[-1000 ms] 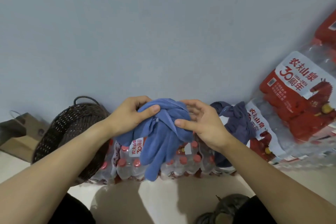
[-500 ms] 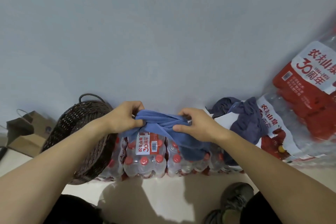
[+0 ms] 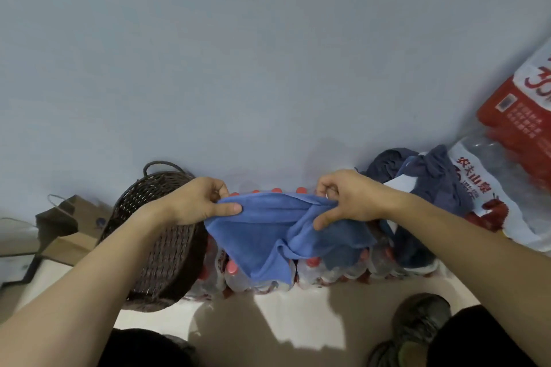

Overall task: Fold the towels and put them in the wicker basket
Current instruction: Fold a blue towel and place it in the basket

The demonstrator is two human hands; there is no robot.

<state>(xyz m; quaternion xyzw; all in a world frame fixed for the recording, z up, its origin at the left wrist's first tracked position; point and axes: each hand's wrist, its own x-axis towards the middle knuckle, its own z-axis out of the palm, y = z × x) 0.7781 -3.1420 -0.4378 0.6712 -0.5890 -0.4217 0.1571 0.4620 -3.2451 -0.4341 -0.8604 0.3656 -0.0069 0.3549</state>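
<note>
wall (image 3: 268, 53) fills most of the frame, plain blue-grey. floor (image 3: 268, 328) below is pale, with shadows across it.

big shrink-wrapped pack (image 3: 512, 134) of large water bottles, red and white label, leans at far right. lower pack of small bottles (image 3: 337, 270) with red caps sits along the wall base in the middle.

wicker basket (image 3: 167, 247) is dark brown, tipped on its side, mouth facing right and partly hidden by the left arm, handle at top. it sits just left of the small bottles, touching them. inside not visible, cannot tell the contents.

brown paper bag (image 3: 68, 217) is left of the basket, near the wall.

blue towel (image 3: 268, 232) is held up over the small bottles, top edge stretched between both hands, rest hanging in a crumpled drape with a point at the bottom. not folded, not in the basket.

dark blue cloth pile (image 3: 432, 182) lies bunched on the packs, behind the right hand.

shoe (image 3: 420, 322), dark, is at bottom right on the floor.

left hand (image 3: 196, 202) pinches the towel's left top corner, thumb on front, fingers curled behind. right hand (image 3: 348, 197) grips the bunched right end, thumb under, fingers curled over.
</note>
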